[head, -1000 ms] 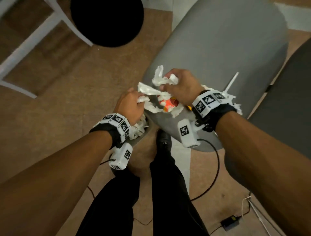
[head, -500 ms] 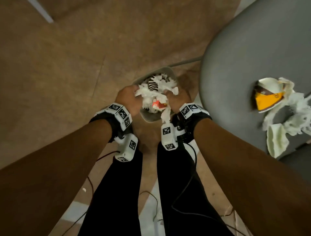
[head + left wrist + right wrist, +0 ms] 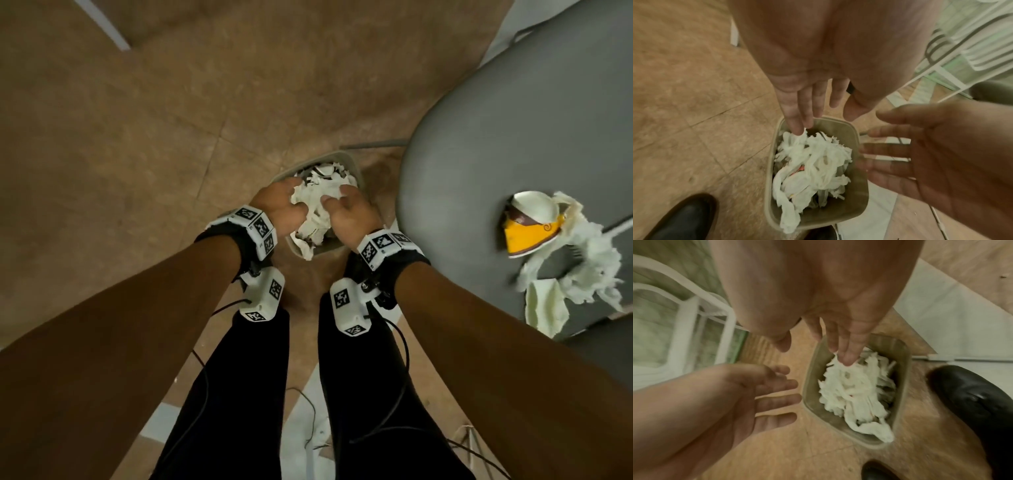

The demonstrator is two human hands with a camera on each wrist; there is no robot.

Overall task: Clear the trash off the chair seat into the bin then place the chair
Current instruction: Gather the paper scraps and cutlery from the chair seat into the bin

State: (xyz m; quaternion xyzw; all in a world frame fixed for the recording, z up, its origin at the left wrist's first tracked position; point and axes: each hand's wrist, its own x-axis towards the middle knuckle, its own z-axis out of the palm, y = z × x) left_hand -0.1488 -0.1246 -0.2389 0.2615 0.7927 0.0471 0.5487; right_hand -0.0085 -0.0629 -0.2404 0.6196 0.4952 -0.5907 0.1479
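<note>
Both hands hang palms inward over the small beige rectangular plastic bin (image 3: pixel 354 171), fingers straight and spread, holding nothing, which reads as a drop just made. The left hand (image 3: pixel 809 104) has its fingertips (image 3: pixel 797 129) brushing the wad of crumpled white tissue paper (image 3: pixel 812 165) that lies directly below, inside the bin; the right hand (image 3: pixel 840 337) grazes it too. Off to the right of the right hand, on the grey rounded chair seat (image 3: pixel 479 154), a torn yellow-and-white paper cup (image 3: pixel 527 222) and more white tissue scraps (image 3: pixel 582 267) wait, so the clearing looks partly done.
</note>
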